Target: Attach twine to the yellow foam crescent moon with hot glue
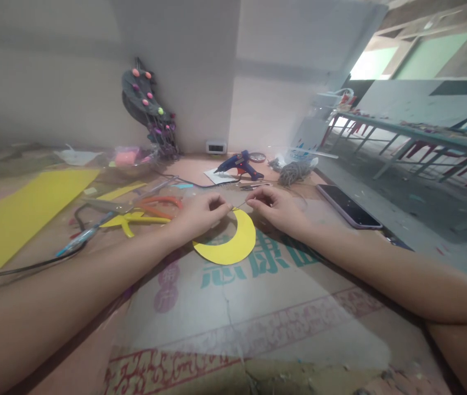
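A yellow crescent-shaped foam cutout (233,243) lies on a printed cardboard sheet (258,307). My left hand (200,214) rests on the crescent's upper tip, fingers pinched on one end of a thin thread or stick (239,206). My right hand (276,207) pinches the other end just above the crescent's top. The two hands are a few centimetres apart.
Orange-handled scissors (151,207) and yellow foam scraps (134,219) lie left of my hands. A big yellow foam sheet (19,214) sits far left. A blue glue gun (239,164) and a twine bundle (294,171) are behind. A phone (348,206) lies right.
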{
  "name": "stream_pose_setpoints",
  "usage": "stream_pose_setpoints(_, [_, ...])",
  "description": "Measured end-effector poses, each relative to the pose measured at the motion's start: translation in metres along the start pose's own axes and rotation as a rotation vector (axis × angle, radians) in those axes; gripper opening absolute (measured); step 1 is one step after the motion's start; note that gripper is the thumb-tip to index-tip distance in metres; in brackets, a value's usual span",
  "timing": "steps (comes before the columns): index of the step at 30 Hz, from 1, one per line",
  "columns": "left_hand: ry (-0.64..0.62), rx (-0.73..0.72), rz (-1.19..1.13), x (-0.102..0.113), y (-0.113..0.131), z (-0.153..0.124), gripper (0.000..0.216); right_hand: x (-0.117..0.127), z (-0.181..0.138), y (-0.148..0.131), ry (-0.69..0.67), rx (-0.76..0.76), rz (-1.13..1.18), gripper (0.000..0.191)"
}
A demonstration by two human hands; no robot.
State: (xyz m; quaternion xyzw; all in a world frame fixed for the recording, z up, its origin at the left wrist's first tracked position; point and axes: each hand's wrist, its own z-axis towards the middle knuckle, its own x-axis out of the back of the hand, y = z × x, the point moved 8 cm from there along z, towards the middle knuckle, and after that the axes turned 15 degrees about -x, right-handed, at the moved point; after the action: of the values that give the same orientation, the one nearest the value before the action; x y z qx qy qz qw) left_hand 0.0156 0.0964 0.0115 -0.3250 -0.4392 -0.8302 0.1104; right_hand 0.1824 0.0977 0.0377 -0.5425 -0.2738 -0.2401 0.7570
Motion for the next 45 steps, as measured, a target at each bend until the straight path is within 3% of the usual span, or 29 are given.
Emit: stream_pose_setpoints(45, [-0.132, -0.057, -0.202, -0.016, 0.011, -0.004, 0.029, -0.002, 0.0, -0.002, 0.011, 0.03, -0.067, 0.016])
